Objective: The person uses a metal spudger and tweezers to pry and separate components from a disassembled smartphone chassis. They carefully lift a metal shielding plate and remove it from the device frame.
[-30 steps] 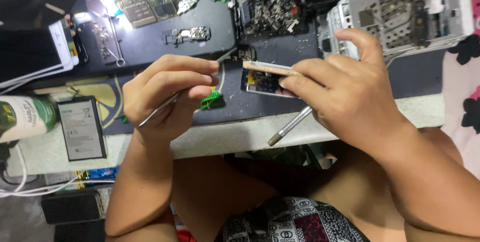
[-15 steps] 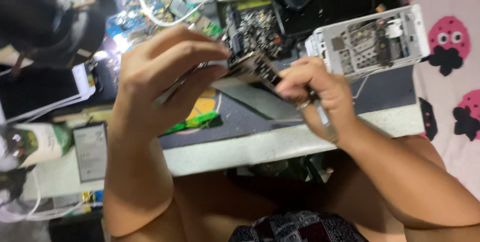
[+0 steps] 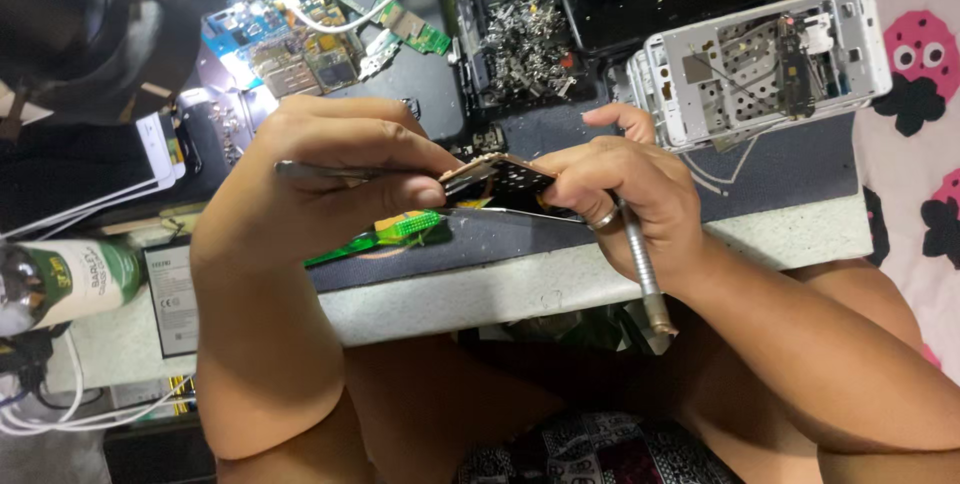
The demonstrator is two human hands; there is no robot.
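Head view: we hold a small circuit board (image 3: 497, 182) above the bench's (image 3: 500, 294) front edge. Our left hand (image 3: 320, 179) pinches tweezers (image 3: 330, 172), their tips at the board's left end. Our right hand (image 3: 630, 194) grips the board's right side and also clasps a metal tool (image 3: 645, 279) that juts down past the edge. A green pry tool (image 3: 385, 234) lies just below the board. A white phone frame (image 3: 765, 64) and a screw tray (image 3: 520, 44) crowd the far side.
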